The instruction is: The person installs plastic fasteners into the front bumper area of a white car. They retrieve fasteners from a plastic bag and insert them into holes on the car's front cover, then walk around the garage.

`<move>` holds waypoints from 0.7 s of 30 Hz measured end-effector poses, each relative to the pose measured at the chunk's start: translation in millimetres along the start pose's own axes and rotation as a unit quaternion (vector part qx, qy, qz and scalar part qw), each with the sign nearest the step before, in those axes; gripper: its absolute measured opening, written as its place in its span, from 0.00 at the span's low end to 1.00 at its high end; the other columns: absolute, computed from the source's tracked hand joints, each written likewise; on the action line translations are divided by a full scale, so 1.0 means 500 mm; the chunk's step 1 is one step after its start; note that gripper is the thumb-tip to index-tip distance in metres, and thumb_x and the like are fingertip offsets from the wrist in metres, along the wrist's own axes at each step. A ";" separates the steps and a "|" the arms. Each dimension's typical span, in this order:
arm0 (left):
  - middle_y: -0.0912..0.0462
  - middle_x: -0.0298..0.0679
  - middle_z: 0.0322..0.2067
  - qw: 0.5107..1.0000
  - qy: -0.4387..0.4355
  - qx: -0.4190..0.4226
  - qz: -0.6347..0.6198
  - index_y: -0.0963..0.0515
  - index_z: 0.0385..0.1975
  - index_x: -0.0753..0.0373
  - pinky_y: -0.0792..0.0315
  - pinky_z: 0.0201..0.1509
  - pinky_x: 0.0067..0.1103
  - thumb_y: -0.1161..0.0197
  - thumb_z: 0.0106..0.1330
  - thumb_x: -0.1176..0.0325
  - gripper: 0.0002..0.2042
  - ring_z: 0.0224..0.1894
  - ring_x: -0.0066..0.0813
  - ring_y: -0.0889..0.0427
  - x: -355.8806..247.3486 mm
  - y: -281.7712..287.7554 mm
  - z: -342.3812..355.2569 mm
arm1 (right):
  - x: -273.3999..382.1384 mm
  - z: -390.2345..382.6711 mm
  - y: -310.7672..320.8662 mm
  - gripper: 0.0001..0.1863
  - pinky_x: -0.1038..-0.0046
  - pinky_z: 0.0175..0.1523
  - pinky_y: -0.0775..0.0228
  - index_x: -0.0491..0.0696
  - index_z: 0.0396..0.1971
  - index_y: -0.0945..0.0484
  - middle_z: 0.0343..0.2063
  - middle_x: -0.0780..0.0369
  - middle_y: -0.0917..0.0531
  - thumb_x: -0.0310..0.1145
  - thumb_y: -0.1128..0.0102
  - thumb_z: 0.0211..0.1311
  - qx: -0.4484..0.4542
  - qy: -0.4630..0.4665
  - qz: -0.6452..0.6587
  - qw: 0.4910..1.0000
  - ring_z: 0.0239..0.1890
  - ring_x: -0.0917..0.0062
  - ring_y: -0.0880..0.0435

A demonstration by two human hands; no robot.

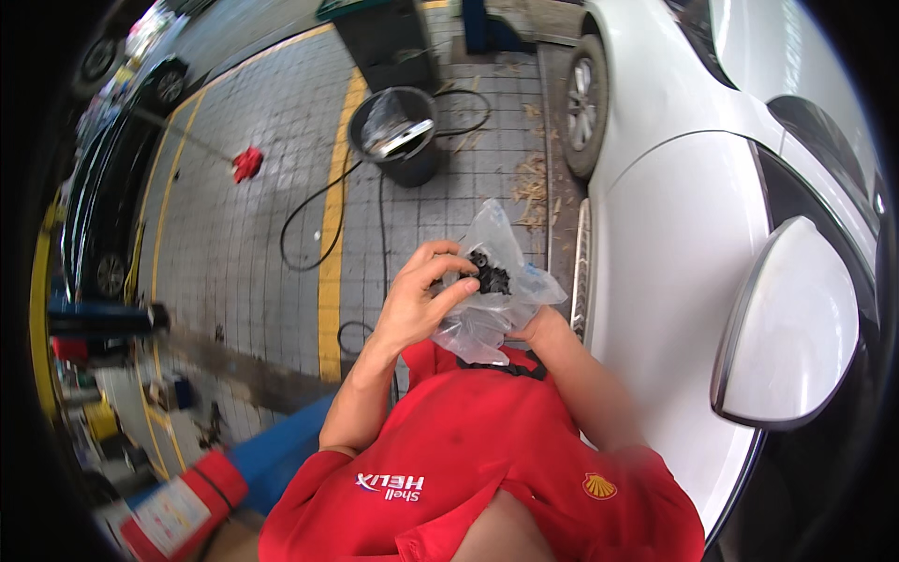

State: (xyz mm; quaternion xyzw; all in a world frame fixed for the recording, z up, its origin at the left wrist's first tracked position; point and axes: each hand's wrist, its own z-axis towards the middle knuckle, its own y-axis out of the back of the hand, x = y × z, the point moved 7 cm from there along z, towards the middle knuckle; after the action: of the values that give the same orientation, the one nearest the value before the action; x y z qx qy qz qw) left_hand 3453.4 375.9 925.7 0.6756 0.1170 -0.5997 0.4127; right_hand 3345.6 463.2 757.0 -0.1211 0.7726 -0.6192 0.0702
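In front of my red shirt is a crinkled clear plastic bag [473, 328] with its mouth spread. Inside lies a cluster of small black plastic parts [493, 279], possibly clips; their exact shape is too small to tell. My left hand [417, 292] reaches over the bag's left side, its thumb and forefinger closed on black pieces at the edge of the cluster. My right hand [541, 326] grips the bag from below on its right side. Plastic covers most of the right fingers.
A white car [684, 215] stands close on my right, its side mirror [791, 328] jutting out beside my arm. Ahead are a black bucket [412, 167] with rubbish and a dark bin [379, 47]. A black hose [314, 267] loops over the tiles. A blue lift arm [295, 445] lies at left.
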 end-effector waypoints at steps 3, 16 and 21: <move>0.27 0.44 0.61 0.991 -0.048 0.125 -0.015 0.14 0.42 0.60 0.29 0.58 0.29 0.25 0.61 0.66 0.12 0.55 0.39 0.24 0.032 -0.050 0.146 | 0.096 0.019 0.028 0.19 0.59 0.57 0.18 0.48 0.59 0.24 0.53 0.58 0.16 0.39 0.45 0.73 -0.022 0.079 -0.063 0.995 0.51 0.65 0.14; 0.32 0.44 0.68 0.819 0.087 0.410 -0.391 0.15 0.40 0.66 0.39 0.70 0.30 0.23 0.58 0.62 0.15 0.67 0.37 0.31 0.274 -0.092 0.800 | 0.512 0.337 0.017 0.19 0.64 0.57 0.18 0.45 0.60 0.25 0.53 0.58 0.16 0.35 0.43 0.73 -0.122 0.127 0.035 0.984 0.50 0.67 0.14; 0.30 0.41 0.65 0.816 0.124 0.378 -0.419 0.17 0.40 0.66 0.39 0.70 0.30 0.25 0.61 0.66 0.13 0.65 0.36 0.29 0.324 -0.057 0.956 | 0.697 0.426 -0.029 0.19 0.65 0.58 0.20 0.43 0.61 0.26 0.54 0.58 0.17 0.34 0.45 0.74 -0.223 0.203 -0.061 0.952 0.52 0.70 0.14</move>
State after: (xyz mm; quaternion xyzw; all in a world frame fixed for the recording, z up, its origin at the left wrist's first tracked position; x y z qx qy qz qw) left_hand 3134.7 5.7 795.3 0.7327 0.2027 -0.6229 -0.1848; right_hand 3067.5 164.5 738.1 -0.0528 0.8800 -0.4460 -0.1548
